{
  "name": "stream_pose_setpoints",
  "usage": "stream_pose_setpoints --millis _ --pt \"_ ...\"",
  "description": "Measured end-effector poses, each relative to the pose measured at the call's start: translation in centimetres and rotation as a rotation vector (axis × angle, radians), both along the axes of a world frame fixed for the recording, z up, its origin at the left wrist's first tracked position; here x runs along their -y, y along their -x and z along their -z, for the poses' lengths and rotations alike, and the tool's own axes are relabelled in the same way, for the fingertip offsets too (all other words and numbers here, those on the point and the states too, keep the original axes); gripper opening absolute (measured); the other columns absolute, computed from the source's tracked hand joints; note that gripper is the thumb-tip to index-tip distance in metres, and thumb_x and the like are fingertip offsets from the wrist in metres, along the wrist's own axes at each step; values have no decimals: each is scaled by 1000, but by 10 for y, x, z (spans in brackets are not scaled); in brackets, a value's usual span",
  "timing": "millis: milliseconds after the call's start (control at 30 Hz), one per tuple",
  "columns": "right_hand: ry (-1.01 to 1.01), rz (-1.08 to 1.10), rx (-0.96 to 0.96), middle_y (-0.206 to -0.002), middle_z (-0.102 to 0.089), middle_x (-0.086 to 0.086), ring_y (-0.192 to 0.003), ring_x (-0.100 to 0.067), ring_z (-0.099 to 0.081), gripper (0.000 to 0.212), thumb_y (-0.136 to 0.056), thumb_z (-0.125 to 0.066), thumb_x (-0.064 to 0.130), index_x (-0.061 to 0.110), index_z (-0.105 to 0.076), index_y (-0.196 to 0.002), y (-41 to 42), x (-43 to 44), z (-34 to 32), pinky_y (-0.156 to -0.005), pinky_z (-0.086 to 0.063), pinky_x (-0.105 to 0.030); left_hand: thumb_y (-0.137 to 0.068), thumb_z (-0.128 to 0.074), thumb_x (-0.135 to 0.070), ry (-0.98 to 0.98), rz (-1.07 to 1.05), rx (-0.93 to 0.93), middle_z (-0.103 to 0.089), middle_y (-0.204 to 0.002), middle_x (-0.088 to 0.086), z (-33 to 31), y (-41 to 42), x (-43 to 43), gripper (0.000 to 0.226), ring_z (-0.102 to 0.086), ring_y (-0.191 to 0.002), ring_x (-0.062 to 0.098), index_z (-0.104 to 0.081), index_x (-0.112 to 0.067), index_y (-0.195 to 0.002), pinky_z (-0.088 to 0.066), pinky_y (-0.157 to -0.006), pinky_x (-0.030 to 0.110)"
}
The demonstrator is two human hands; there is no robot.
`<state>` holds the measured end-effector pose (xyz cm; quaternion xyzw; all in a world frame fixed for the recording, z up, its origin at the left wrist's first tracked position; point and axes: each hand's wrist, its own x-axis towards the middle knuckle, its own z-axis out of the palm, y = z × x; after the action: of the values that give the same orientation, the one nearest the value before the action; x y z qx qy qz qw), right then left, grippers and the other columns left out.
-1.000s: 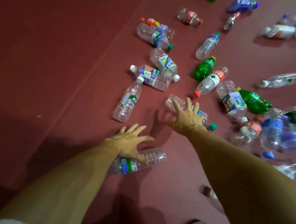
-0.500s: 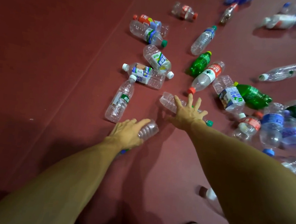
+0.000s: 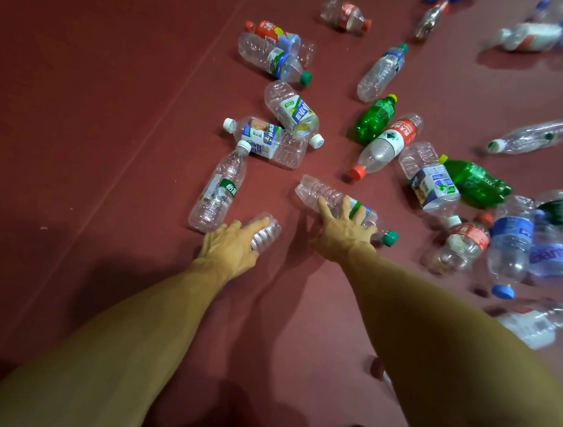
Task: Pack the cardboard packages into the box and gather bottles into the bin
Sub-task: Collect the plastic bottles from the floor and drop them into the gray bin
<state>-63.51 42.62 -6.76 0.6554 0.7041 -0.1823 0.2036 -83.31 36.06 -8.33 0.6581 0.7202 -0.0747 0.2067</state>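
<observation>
My left hand (image 3: pixel 232 248) is curled round a clear bottle (image 3: pixel 268 231). My right hand (image 3: pixel 342 231), fingers spread wide, rests on a green-capped bottle (image 3: pixel 316 191) lying on the red floor (image 3: pixel 109 128). I see more bottles (image 3: pixel 386 144) scattered beyond and to the right.

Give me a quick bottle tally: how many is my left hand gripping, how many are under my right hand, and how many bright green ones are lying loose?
Ribbed clear bottle gripped by the left hand: 1
Green-capped clear bottle under the spread right hand: 1
Bright green bottles lying loose: 2
Total: 4
</observation>
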Motion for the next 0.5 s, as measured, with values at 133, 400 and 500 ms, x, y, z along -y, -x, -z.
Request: stream_pose_setpoints --millis 133,400,500 --pt "-118 -40 85 -154 -20 -11 -137 -36 -24 81 -95 -55 42 38 -2 -157 4 -2 1 -104 -32 -54 -95 -59 -42 15 -4 17 -54 -130 10 -1 1 -2 70 -54 -121 33 -19 -52 -152 -42 -101 41" --pt "-67 -29 76 -145 -20 -14 -125 -36 -34 81 -91 -57 18 38 -11 -155 10 11 4 -96 -41 -50 -92 -64 -44 33 -58 85 -55 -126 9 -5 3 -4 70 -56 -118 31 -26 -51 -150 -43 -99 39" --pt "-78 -20 60 -144 -23 -15 -126 -33 -32 85 -91 -59 19 36 -8 -157 9 20 9 -93 -44 -43 -92 -65 -45 28 -55 92 -54 -128 9 -5 3 -3 70 -56 -119 31 -27 -51 -150 -43 -100 40"
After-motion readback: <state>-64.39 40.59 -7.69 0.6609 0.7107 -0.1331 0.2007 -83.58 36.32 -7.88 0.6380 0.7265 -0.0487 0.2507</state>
